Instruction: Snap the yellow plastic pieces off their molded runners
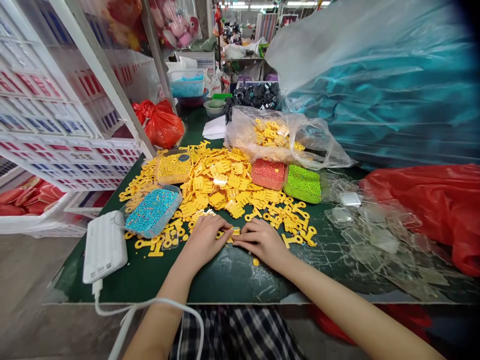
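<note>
Between my two hands, low over the green table, is a small yellow plastic piece [235, 231] with a bluish strip on it. The fingers of my left hand [208, 237] are closed on its left side. My right hand [264, 242] pinches it from the right, fingers pressed together. Just beyond both hands spreads a big heap of yellow plastic parts [219, 180]. A small round yellow piece [255, 262] lies on the table below my right hand. My fingertips partly hide the held piece.
Trays of blue beads [152, 211], yellow beads [173, 168], red beads [267, 174] and green beads [303, 183] ring the heap. A white power bank [105, 245] with a cable sits left. Clear plastic pieces [375, 235] and a red bag [431, 200] lie right.
</note>
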The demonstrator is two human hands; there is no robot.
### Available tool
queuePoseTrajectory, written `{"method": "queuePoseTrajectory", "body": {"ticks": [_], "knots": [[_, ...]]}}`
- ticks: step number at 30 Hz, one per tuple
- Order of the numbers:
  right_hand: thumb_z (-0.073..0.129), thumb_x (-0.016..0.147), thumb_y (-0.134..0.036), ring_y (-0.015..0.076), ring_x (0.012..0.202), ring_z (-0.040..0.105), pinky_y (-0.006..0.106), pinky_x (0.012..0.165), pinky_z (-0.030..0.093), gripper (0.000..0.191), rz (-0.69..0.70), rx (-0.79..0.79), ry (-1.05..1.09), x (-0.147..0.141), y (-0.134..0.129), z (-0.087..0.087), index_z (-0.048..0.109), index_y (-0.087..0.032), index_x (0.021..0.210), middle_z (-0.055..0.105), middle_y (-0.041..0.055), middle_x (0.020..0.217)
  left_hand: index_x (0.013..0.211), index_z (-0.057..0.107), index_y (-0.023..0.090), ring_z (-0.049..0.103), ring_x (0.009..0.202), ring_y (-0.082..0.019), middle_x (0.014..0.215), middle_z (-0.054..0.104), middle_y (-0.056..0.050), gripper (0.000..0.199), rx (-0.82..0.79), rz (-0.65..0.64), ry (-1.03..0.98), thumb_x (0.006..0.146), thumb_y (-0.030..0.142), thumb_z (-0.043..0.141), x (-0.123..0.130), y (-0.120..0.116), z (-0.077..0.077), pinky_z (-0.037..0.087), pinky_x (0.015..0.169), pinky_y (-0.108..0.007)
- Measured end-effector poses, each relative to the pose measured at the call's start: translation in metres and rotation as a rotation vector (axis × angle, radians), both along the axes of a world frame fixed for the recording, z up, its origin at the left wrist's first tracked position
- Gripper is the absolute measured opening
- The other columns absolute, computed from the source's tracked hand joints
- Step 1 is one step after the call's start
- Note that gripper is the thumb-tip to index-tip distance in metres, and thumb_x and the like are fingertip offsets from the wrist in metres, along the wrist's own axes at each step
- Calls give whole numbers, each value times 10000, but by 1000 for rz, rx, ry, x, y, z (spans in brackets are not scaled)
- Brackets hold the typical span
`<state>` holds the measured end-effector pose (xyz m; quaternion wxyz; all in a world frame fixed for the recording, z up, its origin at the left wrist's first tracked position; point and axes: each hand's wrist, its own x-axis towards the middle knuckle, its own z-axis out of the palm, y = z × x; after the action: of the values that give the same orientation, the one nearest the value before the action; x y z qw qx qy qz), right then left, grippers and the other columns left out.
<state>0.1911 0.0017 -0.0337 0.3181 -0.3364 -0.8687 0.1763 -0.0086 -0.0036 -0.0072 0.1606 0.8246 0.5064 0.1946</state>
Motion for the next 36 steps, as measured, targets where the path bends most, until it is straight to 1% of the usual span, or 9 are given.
{"method": "queuePoseTrajectory", "body": {"ticks": [2,4,7,9,13,17,22,32,36], "knots": [[566,937,-400,158,774,545,288,710,420,254,5,-28,13,1,0,2,764,-242,940,672,21,797,892,641,194,615,875,-208,884,701,-16,101,48,-16,23,923,271,584,0,-1,3,429,791,-354],[568,939,-384,165,789,546,295,728,432,241,2,-42,18,3,0,5,763,-242,950,680,27,805,938,643,197,610,887,-210,912,703,-22,117,133,-25,43,939,283,563,-1,-2,7,423,798,-357],[569,941,-364,170,788,543,302,734,439,231,-19,-42,39,7,0,9,763,-238,941,685,29,797,975,632,199,603,898,-201,950,708,-30,170,277,-11,39,983,270,477,-1,-4,13,409,828,-361],[577,933,-370,170,785,544,301,732,440,233,-18,-42,50,8,0,10,763,-230,918,683,28,791,966,628,200,600,893,-196,951,711,-31,201,316,-7,45,996,261,439,-2,-5,15,403,836,-361],[585,914,-413,169,775,542,294,712,433,265,33,-32,22,5,0,9,762,-219,887,674,25,773,971,641,203,596,921,-207,960,713,-29,193,266,-24,108,988,271,462,-2,-5,11,384,867,-383],[576,918,-422,171,751,522,288,676,408,269,15,11,-25,1,1,7,766,-234,887,675,22,760,993,657,206,600,948,-212,980,713,-25,183,190,-26,132,978,282,492,1,-4,7,362,906,-405],[592,918,-388,164,731,501,282,660,392,241,9,68,-54,0,3,5,769,-232,867,679,14,741,1003,669,213,594,960,-211,991,710,-30,200,126,-27,126,976,286,485,3,-5,5,355,921,-409],[588,926,-395,180,752,517,299,663,405,230,15,102,-135,1,4,6,771,-256,921,698,23,761,1014,685,223,590,944,-213,976,706,-30,194,127,-25,100,966,281,506,3,-5,2,351,909,-414],[523,963,-404,178,737,526,296,669,416,298,-34,99,-57,4,4,11,760,-234,900,710,28,763,1038,675,227,596,958,-210,996,705,-32,194,189,-16,50,972,272,499,3,-6,4,363,903,-401]]}}
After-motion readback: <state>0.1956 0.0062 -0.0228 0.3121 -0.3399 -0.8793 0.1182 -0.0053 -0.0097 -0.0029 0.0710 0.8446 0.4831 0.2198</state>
